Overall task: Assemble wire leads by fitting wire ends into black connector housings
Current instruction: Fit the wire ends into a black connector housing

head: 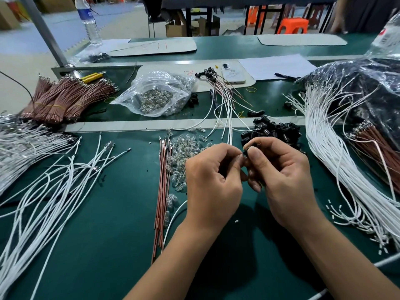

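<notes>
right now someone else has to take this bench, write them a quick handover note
Left hand: fingers curled, pinching something small at the tips; what it is cannot be told.
Right hand: pinches a black housing.
Stock: housing pile just behind the hands; brown wires and clear bulbs left of the hands; loose white wires far left, a white bundle right.
Done: a few finished leads lie further back.
Left: finish this fit, then work through the piles.

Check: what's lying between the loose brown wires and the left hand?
Head view: a scatter of small clear bulbs on the green mat, between the loose brown wires and the left hand.
</notes>
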{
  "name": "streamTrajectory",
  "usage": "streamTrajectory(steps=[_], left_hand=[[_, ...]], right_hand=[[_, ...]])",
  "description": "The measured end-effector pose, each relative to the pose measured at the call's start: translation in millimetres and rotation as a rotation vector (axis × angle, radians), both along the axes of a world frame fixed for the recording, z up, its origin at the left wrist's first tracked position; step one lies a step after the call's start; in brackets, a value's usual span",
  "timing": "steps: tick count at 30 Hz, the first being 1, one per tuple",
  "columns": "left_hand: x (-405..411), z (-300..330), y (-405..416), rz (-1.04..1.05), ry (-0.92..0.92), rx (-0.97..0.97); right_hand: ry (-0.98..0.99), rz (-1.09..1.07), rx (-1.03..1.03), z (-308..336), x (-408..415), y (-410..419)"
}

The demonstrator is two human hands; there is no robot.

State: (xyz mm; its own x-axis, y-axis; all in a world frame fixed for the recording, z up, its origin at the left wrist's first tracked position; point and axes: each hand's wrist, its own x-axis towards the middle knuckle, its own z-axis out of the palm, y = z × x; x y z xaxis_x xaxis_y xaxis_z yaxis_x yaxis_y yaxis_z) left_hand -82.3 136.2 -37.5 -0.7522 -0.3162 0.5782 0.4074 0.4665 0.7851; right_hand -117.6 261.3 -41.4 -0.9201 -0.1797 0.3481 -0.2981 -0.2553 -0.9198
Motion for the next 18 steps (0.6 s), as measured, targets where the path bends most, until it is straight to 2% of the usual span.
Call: streamTrajectory(steps=[7,12,16,18], left_hand=[[0.3,-3.5,0.7,-0.001,-0.025,0.021],[-4.5,0.1,-2.4,-0.122,-0.186,0.183],[-4.8,3.2,-7.3,-0.129,-0.247,-0.007],[-2.6,7.9,-8.5,-0.097,-0.249,0.014]], right_hand=[[-0.033,0.005,0.025,-0.1,1.1,1.4],[-0.100,-0.012,0.019,-0.6,-3.5,3.3],[-0.022,-0.017,-0.021,3.9,-8.2,6.4],[-0.016,-0.018,-0.011,5.6,-9.8,8.6]])
